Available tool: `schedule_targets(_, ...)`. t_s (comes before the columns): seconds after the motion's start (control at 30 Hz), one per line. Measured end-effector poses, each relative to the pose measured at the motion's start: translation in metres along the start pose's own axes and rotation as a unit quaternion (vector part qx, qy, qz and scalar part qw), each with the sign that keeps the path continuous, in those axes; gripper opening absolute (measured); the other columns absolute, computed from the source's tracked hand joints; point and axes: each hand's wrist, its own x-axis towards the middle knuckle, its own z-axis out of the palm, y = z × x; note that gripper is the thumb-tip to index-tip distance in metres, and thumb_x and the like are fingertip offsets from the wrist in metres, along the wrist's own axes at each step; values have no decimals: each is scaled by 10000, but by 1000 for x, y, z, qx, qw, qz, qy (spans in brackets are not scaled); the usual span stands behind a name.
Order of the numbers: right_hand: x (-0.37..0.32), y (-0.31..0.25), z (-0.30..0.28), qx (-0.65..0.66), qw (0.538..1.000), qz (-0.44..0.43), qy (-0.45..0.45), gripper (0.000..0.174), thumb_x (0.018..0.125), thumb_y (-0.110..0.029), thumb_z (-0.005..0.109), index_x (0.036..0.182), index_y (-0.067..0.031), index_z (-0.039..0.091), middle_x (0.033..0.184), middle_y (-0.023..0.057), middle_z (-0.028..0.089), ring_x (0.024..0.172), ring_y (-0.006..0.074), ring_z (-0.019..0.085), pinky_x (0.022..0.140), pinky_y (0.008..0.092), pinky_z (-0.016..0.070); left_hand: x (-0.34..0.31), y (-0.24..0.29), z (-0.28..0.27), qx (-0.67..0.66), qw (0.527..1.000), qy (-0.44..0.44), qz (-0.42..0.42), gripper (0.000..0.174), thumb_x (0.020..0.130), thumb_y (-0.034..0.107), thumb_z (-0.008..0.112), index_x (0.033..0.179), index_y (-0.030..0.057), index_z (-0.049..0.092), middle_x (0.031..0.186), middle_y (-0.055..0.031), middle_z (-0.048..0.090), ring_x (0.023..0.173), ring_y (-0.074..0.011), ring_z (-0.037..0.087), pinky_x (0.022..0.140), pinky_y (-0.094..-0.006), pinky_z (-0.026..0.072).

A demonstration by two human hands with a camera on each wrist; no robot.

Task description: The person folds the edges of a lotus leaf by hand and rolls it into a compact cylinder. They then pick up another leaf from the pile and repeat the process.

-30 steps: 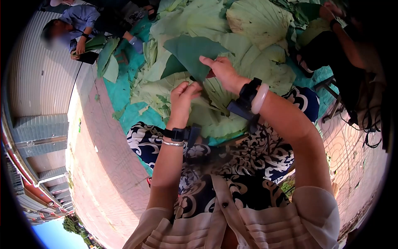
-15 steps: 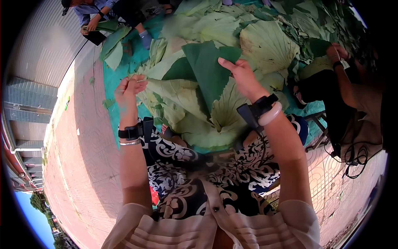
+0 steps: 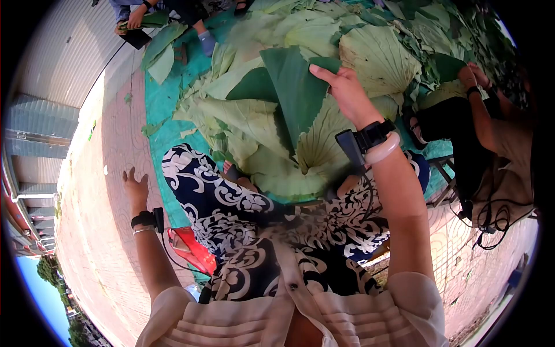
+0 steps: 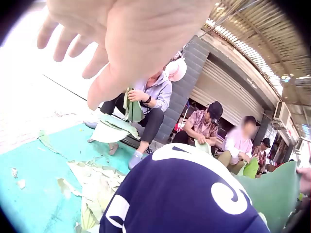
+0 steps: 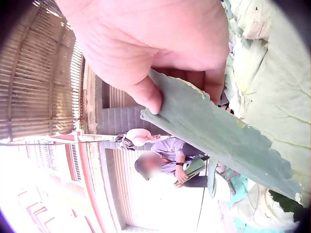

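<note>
My right hand (image 3: 350, 95) pinches a dark green folded leaf (image 3: 295, 87) between thumb and fingers, above a heap of large pale leaves (image 3: 237, 121). In the right wrist view the thumb of the right hand (image 5: 150, 43) presses on the edge of the leaf (image 5: 218, 131). Out to the left, over the paving beside the green sheet, my left hand (image 3: 136, 188) holds nothing, its fingers spread. The left wrist view shows the left hand (image 4: 116, 43) with fingers extended and empty, above the patterned knee (image 4: 180, 189).
A green sheet (image 3: 165, 107) lies under the heap. A red bag (image 3: 193, 251) rests beside my left thigh. One person sits at upper left with leaves, another at right (image 3: 491, 127) near a stool. Brick paving (image 3: 110, 231) runs along the left.
My left hand has moved away from the leaf, left and down, and its fingers have spread. The right hand has moved up and right, still holding the leaf. The red bag has come into fuller view.
</note>
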Motion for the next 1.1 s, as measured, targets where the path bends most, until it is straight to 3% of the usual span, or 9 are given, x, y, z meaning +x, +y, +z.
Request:
schedule_targets(0.03,-5,-7,4,-8,1000,3,2,525,798,-359,865,601,-151,425,645,-56,427,580,73,379,540,280,283,1,20,-14,-45,999,-4,-27,439,842,190,762,1227,0,672,1451,-267,507,1327,-390,513,1040,-484,463)
schedule_targets(0.17,-5,-6,7,-32,999,7,-17,485,802,-357,862,614,-137,473,659,-57,468,585,66,408,543,280,301,30,147,-68,-270,960,-55,47,300,916,140,703,1188,16,696,1258,-140,682,1097,-290,673,931,-373,525)
schedule_targets(0.27,-28,-34,25,4,999,9,-34,411,819,-348,848,645,-92,578,667,-61,504,594,57,425,544,284,317,34,262,-89,-447,871,-109,172,293,974,110,656,1246,0,669,1210,-84,699,1024,-153,687,849,-287,546)
schedule_targets(0.33,-14,-12,10,-60,997,4,-52,351,839,-331,830,716,-48,663,681,-58,555,604,52,453,554,277,347,27,331,-107,-539,800,-223,144,363,977,96,649,1330,17,620,1256,-83,682,950,-136,701,747,-265,556)
schedule_targets(0.4,-16,-11,5,-88,994,-8,-71,322,853,-318,815,780,-18,723,695,-52,600,614,48,477,565,268,375,20,386,-115,-567,745,-295,191,437,975,86,644,1404,54,571,1263,-73,680,922,-118,698,684,-233,543)
schedule_targets(0.5,-34,-32,5,-93,990,-26,-101,301,866,-301,800,853,-3,760,726,-38,652,630,47,512,587,256,409,16,453,-112,-532,690,-408,273,487,958,130,669,1429,82,555,1023,-65,734,835,-103,695,627,-241,524)
schedule_targets(0.6,-38,-34,-5,-110,988,-34,-107,271,881,-274,785,892,-3,765,759,-27,680,649,51,540,608,250,432,19,475,-107,-460,704,-444,309,469,928,178,708,1364,50,593,754,-47,702,701,-89,673,569,-243,484)
schedule_targets(0.73,-50,-50,-6,-100,989,-75,-75,233,902,-232,761,932,-1,762,767,-22,680,658,56,552,617,247,439,24,490,-100,-381,754,-396,359,250,906,154,722,1081,-20,679,737,-66,690,589,-109,639,544,-273,455)
schedule_targets(1.1,-60,-59,-32,-117,987,-114,-14,239,936,-235,728,953,3,750,774,-13,691,665,61,582,617,231,471,13,525,-99,-354,776,-251,457,237,898,202,709,959,-27,705,724,-97,682,562,-170,642,562,-318,489)
